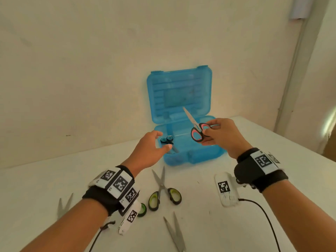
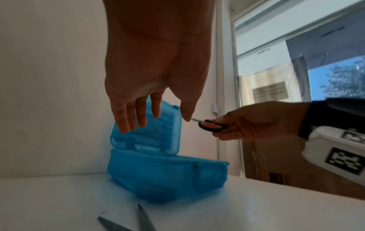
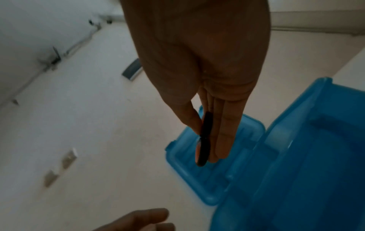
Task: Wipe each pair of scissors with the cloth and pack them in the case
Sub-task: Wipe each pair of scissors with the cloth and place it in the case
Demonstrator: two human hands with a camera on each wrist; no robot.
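Observation:
The blue case (image 1: 209,157) stands open on the white table, its lid (image 1: 180,91) upright against the wall. My right hand (image 1: 207,133) pinches the handles of the red-and-black scissors (image 1: 197,133) above the case, blades pointing up toward the lid. The right wrist view shows thumb and fingers clamped on the handle (image 3: 203,150). My left hand (image 1: 161,140) hovers empty with relaxed fingers over the case's left end. Under it, small blue-handled scissors (image 1: 168,140) lie inside the case. From the left wrist, the left hand (image 2: 158,123) hangs above the case (image 2: 168,176). No cloth is in view.
Green-handled scissors (image 1: 164,193) lie spread on the table in front of the case. Another green handle (image 1: 142,210) peeks out beside my left wrist, with blades (image 1: 65,206) at the left. More grey blades (image 1: 175,231) lie near the front edge. The table's right edge runs diagonally.

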